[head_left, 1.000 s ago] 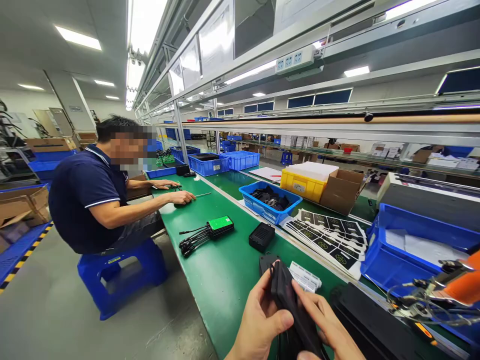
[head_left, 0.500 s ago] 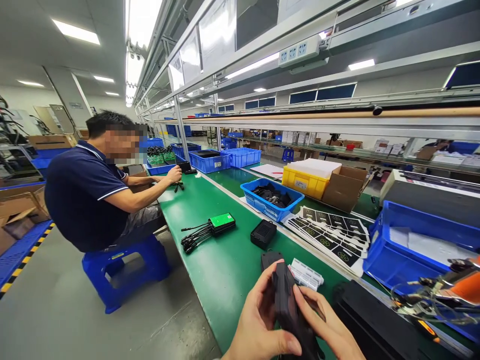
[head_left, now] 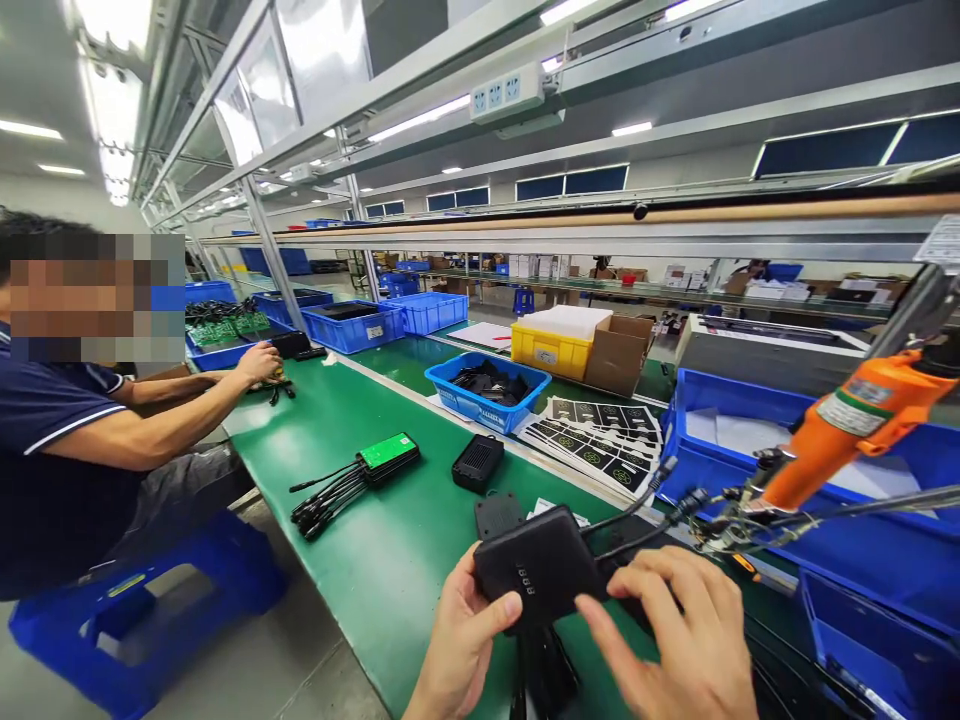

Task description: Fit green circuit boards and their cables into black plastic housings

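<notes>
A black plastic box (head_left: 541, 568) with small markings on its face is tilted toward me, with cables coming off its right side and below it. My left hand (head_left: 469, 632) grips its left edge, thumb on the face and fingers behind. My right hand (head_left: 679, 635) is at the lower right corner, thumb and fingers apart, close to the cables (head_left: 637, 535); whether it touches them is hard to tell. Just behind the held box, a dark grey case part (head_left: 498, 513) and a partly covered white piece (head_left: 559, 510) lie on the green bench (head_left: 360, 560).
A black vented case (head_left: 478, 462) and a green-topped unit with cables (head_left: 386, 458) lie ahead. Beyond are a blue basket (head_left: 442, 385) and printed label sheets (head_left: 600, 435). An orange electric screwdriver (head_left: 840, 425) hangs right, before blue bins (head_left: 690, 410). A co-worker (head_left: 67, 400) sits left.
The box has turned from edge-on to show its broad marked face, and cables now show at its right. My right hand has moved off to the right side. My view has swung right.
</notes>
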Tool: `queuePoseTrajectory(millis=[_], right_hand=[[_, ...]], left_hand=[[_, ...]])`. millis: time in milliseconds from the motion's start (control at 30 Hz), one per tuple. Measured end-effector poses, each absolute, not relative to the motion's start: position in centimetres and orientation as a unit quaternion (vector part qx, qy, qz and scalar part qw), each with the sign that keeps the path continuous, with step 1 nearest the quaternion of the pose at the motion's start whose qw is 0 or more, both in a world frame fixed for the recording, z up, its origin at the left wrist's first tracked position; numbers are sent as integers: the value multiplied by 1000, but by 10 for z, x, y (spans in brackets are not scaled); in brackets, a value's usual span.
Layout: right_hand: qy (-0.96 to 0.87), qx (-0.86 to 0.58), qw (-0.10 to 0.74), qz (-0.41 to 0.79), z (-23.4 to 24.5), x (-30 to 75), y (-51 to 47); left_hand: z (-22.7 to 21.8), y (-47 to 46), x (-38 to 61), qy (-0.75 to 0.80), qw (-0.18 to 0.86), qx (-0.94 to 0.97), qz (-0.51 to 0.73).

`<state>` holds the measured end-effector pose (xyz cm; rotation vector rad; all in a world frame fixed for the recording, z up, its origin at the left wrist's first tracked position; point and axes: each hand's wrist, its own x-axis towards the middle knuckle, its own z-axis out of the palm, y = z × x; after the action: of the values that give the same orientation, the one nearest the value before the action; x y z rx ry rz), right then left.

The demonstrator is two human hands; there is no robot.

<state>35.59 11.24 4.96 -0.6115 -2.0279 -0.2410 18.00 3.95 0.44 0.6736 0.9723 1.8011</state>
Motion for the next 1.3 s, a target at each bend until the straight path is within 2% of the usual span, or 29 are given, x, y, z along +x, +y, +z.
queuePoseTrajectory(millis=[167,333,467,600,700,867,1067,1300], right_hand=[[-826,-281,471,133,56,361,117],[-807,-239,491,224,60,358,117],[-803,-210,500,246,64,357,114],[-826,-176,472,252,65,356,112],[-838,-159,467,236,68,357,114],[-847,-77,458,257,65,358,123],[-840,-16,512,180,42,351,133],[-847,-95,420,311,44,352,127]], left_hand=[[-9,43,193,363,461,282,759],[-21,47,198,335,463,298,765],[-11,45,177,380,472,425,673],[9,38,157,515,285,574,570],[13,36,156,541,219,608,539],[6,40,165,503,199,642,543],[-2,43,170,497,191,616,581],[-2,42,163,476,209,647,557]])
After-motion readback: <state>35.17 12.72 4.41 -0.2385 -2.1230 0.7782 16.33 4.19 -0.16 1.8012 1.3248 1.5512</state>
